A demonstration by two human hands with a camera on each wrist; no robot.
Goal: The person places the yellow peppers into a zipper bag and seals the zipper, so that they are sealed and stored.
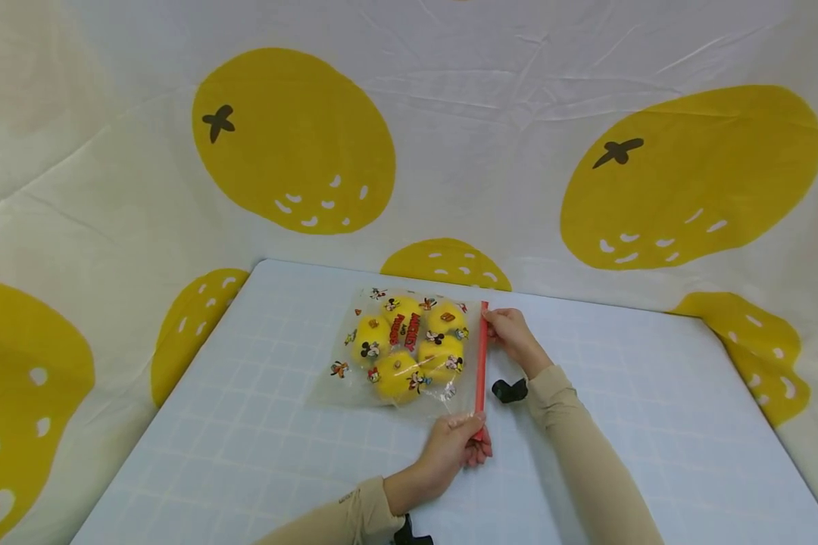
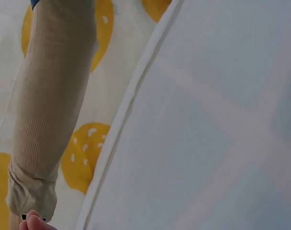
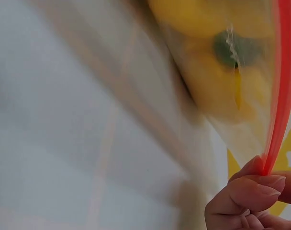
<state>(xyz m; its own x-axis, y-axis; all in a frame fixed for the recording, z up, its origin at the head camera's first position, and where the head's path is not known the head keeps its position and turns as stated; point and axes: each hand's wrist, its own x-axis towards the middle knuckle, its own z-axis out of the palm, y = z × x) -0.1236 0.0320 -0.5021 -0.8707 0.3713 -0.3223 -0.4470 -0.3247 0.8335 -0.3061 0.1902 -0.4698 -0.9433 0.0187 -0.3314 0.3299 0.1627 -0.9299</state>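
A clear plastic zip bag [image 1: 327, 393] with printed cartoon figures lies on the table. Several yellow, rounded, fruit-like things [image 1: 395, 382] show through it; their exact kind is hard to tell. Along its right side runs a red zip strip [image 1: 482, 363]. My right hand [image 1: 516, 337] pinches the strip's far end between thumb and fingers. At the near end, my left hand [image 1: 443, 454] holds the strip with the thumb on top. The right wrist view shows the fingertips [image 3: 267, 184] gripping the red strip's end [image 3: 284, 72]. Only a few fingertips [image 2: 34, 221] enter the left wrist view.
A pale blue checked table [image 1: 245, 454] carries the bag. Behind and beside it hangs a white cloth [image 1: 477, 151] printed with large yellow fruit. Small black devices [image 1: 509, 390] sit at both wrists.
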